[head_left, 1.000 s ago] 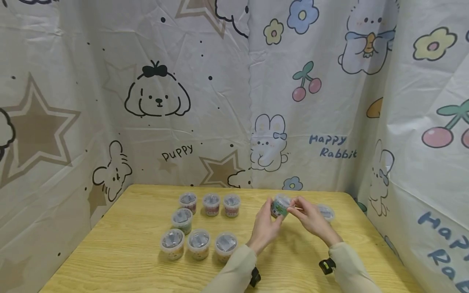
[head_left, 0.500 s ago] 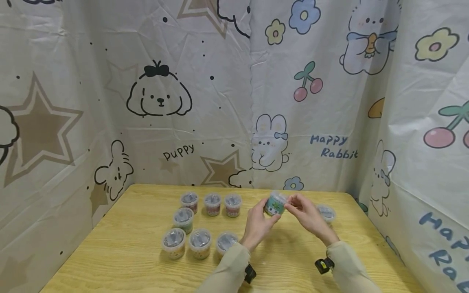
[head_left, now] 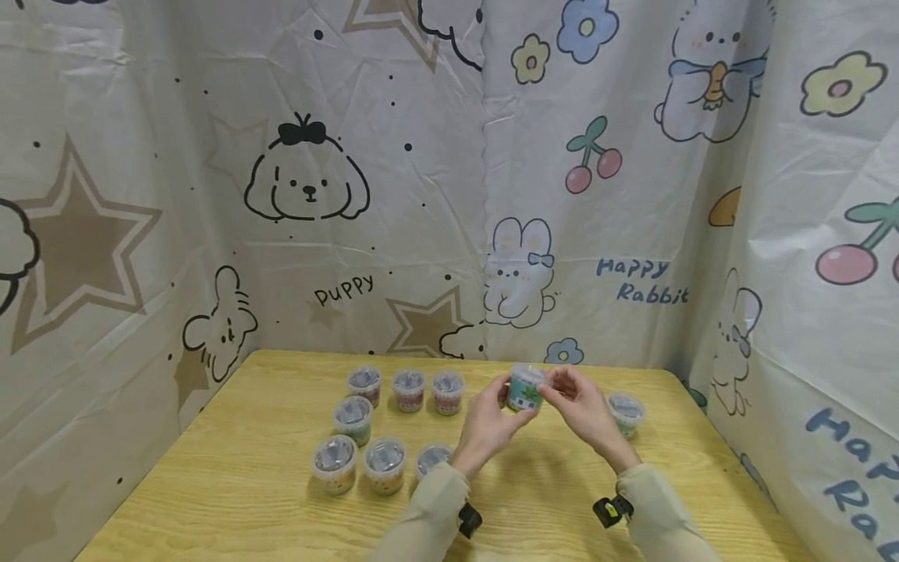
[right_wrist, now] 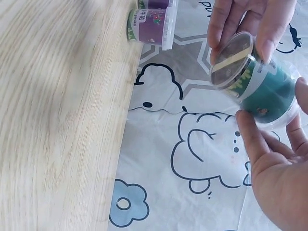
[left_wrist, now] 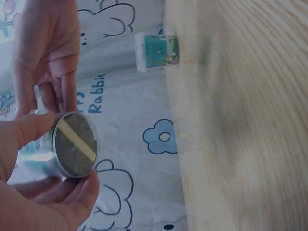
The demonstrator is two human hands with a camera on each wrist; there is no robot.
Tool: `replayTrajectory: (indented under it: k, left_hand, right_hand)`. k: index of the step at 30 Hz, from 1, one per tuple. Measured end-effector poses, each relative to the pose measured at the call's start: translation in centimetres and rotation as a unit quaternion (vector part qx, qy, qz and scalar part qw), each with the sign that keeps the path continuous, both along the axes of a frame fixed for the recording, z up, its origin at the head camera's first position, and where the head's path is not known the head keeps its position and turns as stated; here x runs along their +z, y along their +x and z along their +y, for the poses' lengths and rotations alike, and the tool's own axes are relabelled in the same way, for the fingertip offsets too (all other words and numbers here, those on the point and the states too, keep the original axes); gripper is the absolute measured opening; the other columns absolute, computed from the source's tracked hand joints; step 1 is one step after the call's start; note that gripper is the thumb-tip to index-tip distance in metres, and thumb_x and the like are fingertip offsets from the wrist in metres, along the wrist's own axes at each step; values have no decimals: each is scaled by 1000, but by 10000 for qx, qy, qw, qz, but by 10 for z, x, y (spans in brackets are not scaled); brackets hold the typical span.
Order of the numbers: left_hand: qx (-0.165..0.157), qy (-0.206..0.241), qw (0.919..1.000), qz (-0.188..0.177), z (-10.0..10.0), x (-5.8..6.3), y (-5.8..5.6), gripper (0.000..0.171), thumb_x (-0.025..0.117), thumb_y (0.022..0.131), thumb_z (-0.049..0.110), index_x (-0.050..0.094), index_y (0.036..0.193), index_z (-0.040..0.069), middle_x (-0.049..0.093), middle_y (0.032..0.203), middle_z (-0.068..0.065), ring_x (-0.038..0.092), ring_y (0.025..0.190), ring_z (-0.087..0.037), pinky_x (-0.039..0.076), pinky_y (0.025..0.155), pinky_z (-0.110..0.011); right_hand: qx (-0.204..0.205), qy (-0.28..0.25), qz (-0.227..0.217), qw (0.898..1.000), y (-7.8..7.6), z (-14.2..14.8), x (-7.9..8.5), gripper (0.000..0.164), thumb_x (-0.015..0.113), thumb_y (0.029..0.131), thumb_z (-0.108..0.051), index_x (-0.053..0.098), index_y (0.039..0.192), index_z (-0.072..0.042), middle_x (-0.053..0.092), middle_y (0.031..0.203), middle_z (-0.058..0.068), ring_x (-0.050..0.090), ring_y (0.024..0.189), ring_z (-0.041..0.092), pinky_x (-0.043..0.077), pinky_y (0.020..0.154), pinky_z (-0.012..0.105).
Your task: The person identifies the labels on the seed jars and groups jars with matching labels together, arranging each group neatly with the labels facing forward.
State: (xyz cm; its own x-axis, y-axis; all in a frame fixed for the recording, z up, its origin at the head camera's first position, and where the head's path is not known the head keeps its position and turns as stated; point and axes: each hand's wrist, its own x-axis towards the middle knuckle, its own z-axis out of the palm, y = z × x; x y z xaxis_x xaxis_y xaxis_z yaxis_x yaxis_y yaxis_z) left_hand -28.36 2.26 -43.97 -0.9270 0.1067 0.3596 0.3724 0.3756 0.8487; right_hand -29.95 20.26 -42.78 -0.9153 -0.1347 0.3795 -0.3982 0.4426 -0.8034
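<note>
In the head view, my left hand (head_left: 486,425) grips a small lidded plastic cup (head_left: 524,393) with a green printed label, raised above the back of the table. My right hand (head_left: 584,414) pinches the cup near its lid from the right. The left wrist view shows the cup's round base (left_wrist: 77,144), dark with a pale strip across it, between left thumb and fingers. In the right wrist view, right fingertips touch the green label (right_wrist: 267,94) and the lid end. Part of the lid is hidden behind the hands.
Another green-labelled cup (head_left: 625,414) stands at the table's right. Purple-labelled cups (head_left: 409,392) line the back, a greenish cup (head_left: 353,421) stands left, and orange-patterned cups (head_left: 385,467) are in front, one partly behind the left sleeve. A printed curtain (head_left: 421,257) encloses the table (head_left: 232,468).
Both hands have shifted left with the cup. It has been turned, so more of its green label faces the head camera. The standing cups keep their places.
</note>
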Motion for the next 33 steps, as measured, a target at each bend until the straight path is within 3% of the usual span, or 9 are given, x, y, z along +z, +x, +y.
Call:
replayTrajectory:
  k: [4, 10, 14, 19, 25, 33]
  left_hand:
    - [-150, 161, 9996, -187, -6, 4, -1, 58, 80, 83, 23, 55, 134, 9, 69, 110, -5, 66, 102, -17, 55, 91, -36]
    - [252, 231, 9994, -99, -15, 8, 1, 61, 84, 79, 21, 57, 132, 8, 71, 105, -4, 67, 95, -15, 57, 84, -33]
    - [336, -46, 9994, -21, -25, 13, 1, 63, 84, 79, 21, 56, 134, 7, 72, 107, -6, 67, 98, -18, 57, 85, -36]
    - [-44, -261, 9990, -355, -44, 25, -2, 72, 81, 82, 28, 47, 142, 10, 69, 119, -10, 66, 109, -26, 55, 91, -44]
    - [-597, -337, 9961, -563, -68, 37, -4, 84, 78, 85, 31, 33, 152, 9, 51, 142, -20, 56, 125, -36, 51, 100, -48]
    - [-1164, -503, 9906, -504, -97, 48, -12, 73, 72, 91, 22, 34, 150, 4, 45, 146, -20, 56, 124, -41, 56, 93, -42]
  right_hand:
    - [140, -85, 22, 9999, 1, -4, 4, 28, 67, 94, -29, 58, 109, -7, 67, 114, 11, 62, 111, 24, 50, 100, 46]
    - [237, -152, -67, 9996, 2, -17, 11, 33, 68, 93, -34, 60, 115, -10, 64, 125, 15, 60, 121, 32, 49, 103, 48]
    - [224, -188, 6, 9996, 2, -26, 15, 30, 71, 91, -33, 61, 109, -11, 65, 122, 15, 63, 116, 32, 52, 99, 45]
    - [225, 2, 179, 9996, 1, -38, 20, 25, 75, 88, -29, 63, 101, -11, 66, 119, 13, 67, 110, 30, 56, 93, 39]
    - [414, 184, 122, 9989, -3, -51, 24, 25, 77, 85, -28, 64, 99, -11, 68, 114, 13, 67, 110, 30, 56, 94, 38]
    - [735, 60, -84, 9972, -11, -66, 29, 21, 80, 82, -21, 65, 91, -10, 67, 122, 16, 69, 106, 31, 59, 87, 33]
